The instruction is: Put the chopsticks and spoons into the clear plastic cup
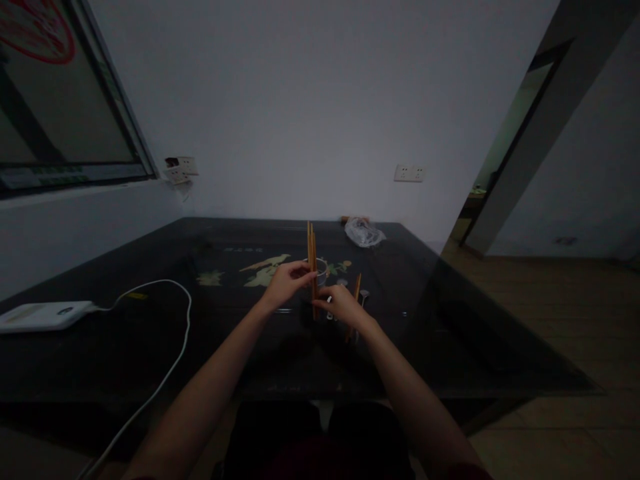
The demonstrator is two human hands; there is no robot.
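Note:
A bundle of orange-brown chopsticks (311,257) stands upright on the dark table (150,333), tips down. My left hand (286,283) pinches the bundle around its middle. My right hand (344,304) is closed low beside the sticks' bottom ends; whether it grips them or a small light object is unclear. More chopsticks (356,290) and a metal spoon (364,295) lie on the table just behind my right hand. A small round cup or bowl (323,267) sits behind the upright bundle.
A crumpled clear plastic bag (365,233) lies at the far edge. At left, a white flat device (43,315) trails a white cable (185,320) across the table. The table's right edge borders a wooden floor and doorway.

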